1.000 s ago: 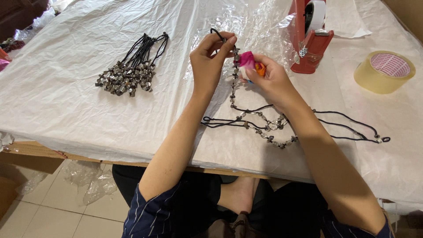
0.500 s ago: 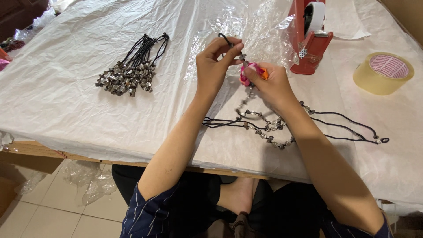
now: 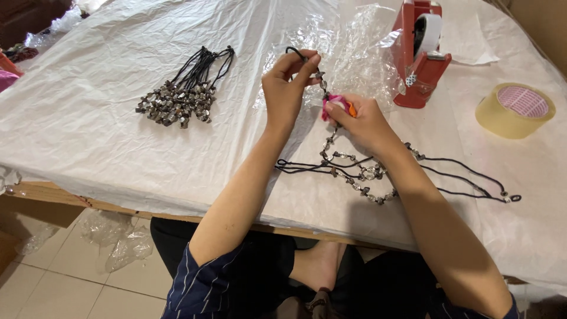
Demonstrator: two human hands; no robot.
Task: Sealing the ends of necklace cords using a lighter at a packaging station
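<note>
I saw my left hand (image 3: pixel 287 88) pinching the beaded black-cord necklace (image 3: pixel 360 174) up off the surface (image 3: pixel 88 147), right hand (image 3: pixel 361 121) gripping a pink-and-orange tool (image 3: pixel 338 106) at it. A careless snip or tug could scatter beads.

Table (image 3: pixel 53 192): wooden edge shows along the near side, under the cover.
Cover: crinkled white plastic sheet (image 3: pixel 88 124) spread over the whole top.
Far left: bundle of black-cord beaded necklaces (image 3: pixel 180 91).
Middle: clear cellophane wrap (image 3: pixel 360 53), crumpled.
Near edge: loose beaded necklaces on black cords (image 3: pixel 366 174), stretched rightward.
Far right: red tape dispenser (image 3: pixel 419 53); beside it, well apart, a roll of clear packing tape (image 3: pixel 515 110), lying flat.
</note>
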